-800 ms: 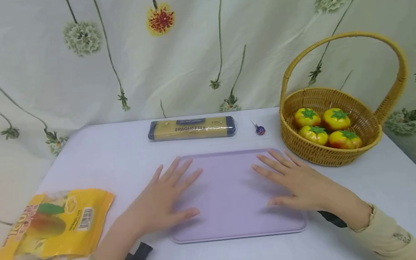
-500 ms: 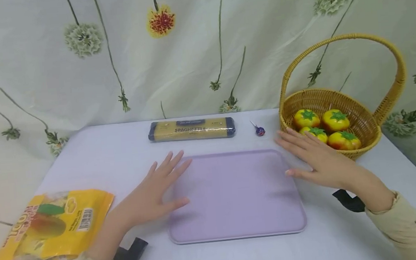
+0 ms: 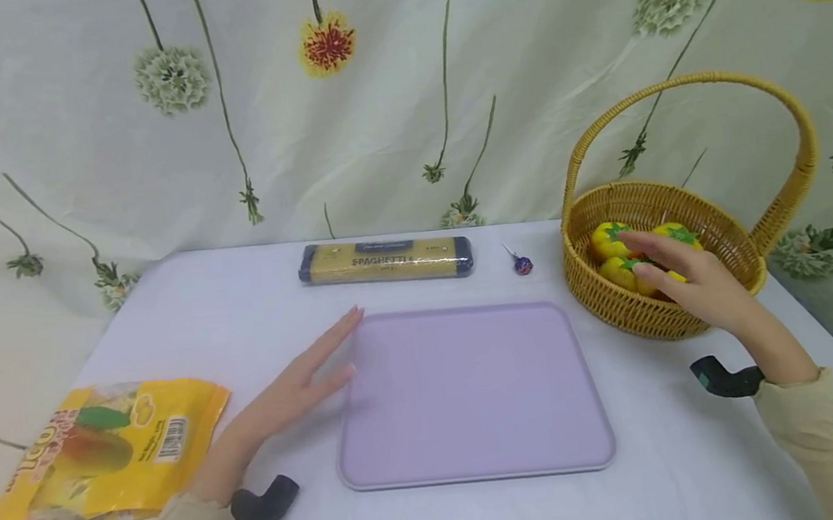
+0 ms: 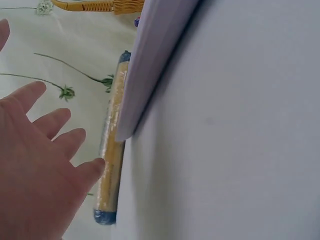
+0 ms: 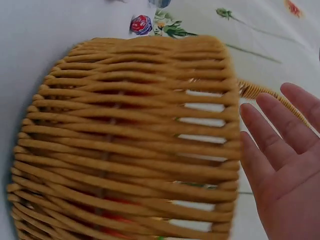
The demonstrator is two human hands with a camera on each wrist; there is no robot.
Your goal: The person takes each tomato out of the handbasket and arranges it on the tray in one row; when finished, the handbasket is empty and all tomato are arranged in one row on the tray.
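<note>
My right hand hovers over the front of a wicker basket with a tall arched handle, its fingers reaching above the yellow persimmon-shaped fruits with green leaf tops. Part of the fruit is hidden behind that hand. In the right wrist view the woven basket side fills the middle, with straight fingers beyond its rim. Beside the left edge of a lilac tray my left hand is held with fingers extended and nothing in its grasp. The left wrist view shows its spread fingers near the tray's side.
A pack of spaghetti lies at the back of the white table, with a wrapped lollipop to its right. At the left is a yellow bag with a mango picture. A flower-print cloth hangs behind.
My right hand has moved from above the tray to the right, over the basket of fruit. My left hand has shifted slightly left, off most of the tray, and turned more edge-on.
</note>
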